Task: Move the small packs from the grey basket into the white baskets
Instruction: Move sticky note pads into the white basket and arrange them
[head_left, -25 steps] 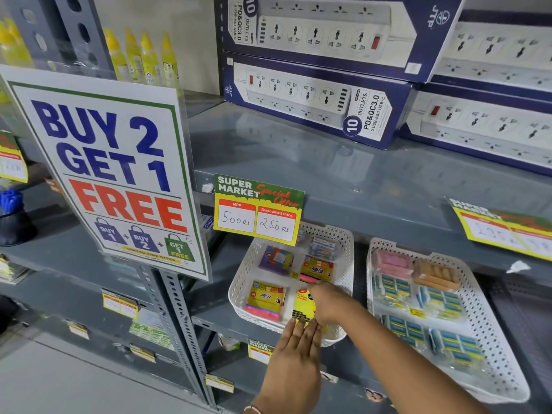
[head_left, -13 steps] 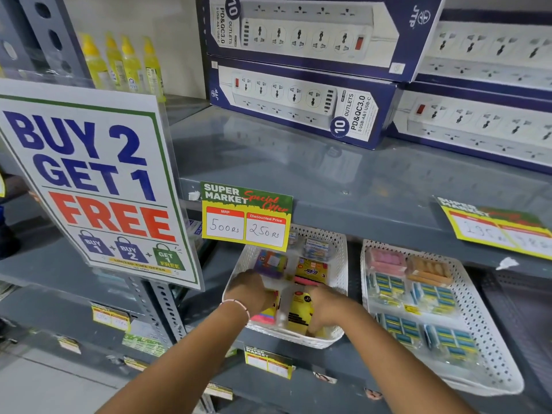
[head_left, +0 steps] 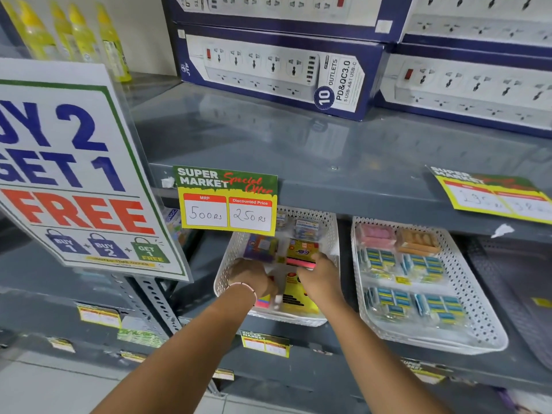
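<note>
The left white basket [head_left: 222, 283] sits on the lower shelf and holds several small colourful packs. Both my hands are inside it at its front. My left hand [head_left: 251, 276] has its fingers bent down onto a pink-edged pack [head_left: 263, 303] at the front left. My right hand [head_left: 324, 280] grips a yellow pack [head_left: 295, 297] lying beside it. Behind my hands lie a purple pack [head_left: 260, 248] and a yellow-and-pink pack [head_left: 301, 253]. The right white basket [head_left: 478, 297] holds several blue-and-yellow packs [head_left: 418, 264], plus a pink pack and an orange one at its back. A dark grey basket [head_left: 519, 273] shows at the far right, largely cut off.
A price card [head_left: 227, 201] hangs from the upper shelf edge just above the left basket. A big "Buy 2 Get 1 Free" sign [head_left: 77, 174] stands out at the left. Boxes of power strips [head_left: 277, 70] and yellow bottles [head_left: 80, 34] fill the upper shelf.
My left hand rose from below the basket's front edge into the basket. My right hand lowered the yellow pack among the others. The camera moved closer.
</note>
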`<state>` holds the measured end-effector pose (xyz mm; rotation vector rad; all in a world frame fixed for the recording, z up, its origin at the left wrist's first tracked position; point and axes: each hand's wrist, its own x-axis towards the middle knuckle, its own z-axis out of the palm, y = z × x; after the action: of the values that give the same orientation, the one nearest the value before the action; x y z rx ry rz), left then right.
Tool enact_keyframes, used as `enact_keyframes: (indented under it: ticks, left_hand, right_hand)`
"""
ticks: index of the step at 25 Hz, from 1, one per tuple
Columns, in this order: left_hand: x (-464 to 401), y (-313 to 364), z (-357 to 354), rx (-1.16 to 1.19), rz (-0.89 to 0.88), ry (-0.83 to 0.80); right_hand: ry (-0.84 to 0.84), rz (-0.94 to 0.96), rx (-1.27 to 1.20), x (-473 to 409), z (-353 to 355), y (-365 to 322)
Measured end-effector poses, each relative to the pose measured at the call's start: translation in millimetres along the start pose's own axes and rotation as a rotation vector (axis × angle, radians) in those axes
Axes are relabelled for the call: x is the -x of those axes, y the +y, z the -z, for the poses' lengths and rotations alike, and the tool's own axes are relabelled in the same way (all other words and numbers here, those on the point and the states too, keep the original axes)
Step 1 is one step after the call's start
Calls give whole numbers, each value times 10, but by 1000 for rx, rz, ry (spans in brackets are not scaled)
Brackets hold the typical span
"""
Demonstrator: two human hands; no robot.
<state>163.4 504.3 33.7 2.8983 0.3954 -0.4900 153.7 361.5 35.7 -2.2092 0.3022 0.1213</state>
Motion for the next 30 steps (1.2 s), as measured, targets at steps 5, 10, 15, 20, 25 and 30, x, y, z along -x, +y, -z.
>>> enact_keyframes:
  ticks: [5, 10, 15, 20, 25, 30]
  left_hand:
    - [-71, 237, 200, 518, -146, 166]
    - [-145, 548, 317, 701, 0, -96]
    - [-212, 34, 203, 111, -459, -126]
    - [-194, -198, 92, -161, -479, -257]
    - [-204, -187, 111, -221, -498, -228]
    - [-173, -205, 109, -210, -514, -198]
  right_hand:
    - [114, -136, -269, -224, 43, -107]
    - [34, -232, -273, -371, 90, -130]
    - [-373, 112, 377, -217, 204, 2]
    - [-537, 208, 918, -199, 132, 3]
    - [-494, 280, 975, -197, 91, -2]
    - [-484, 289, 916, -174, 70, 3]
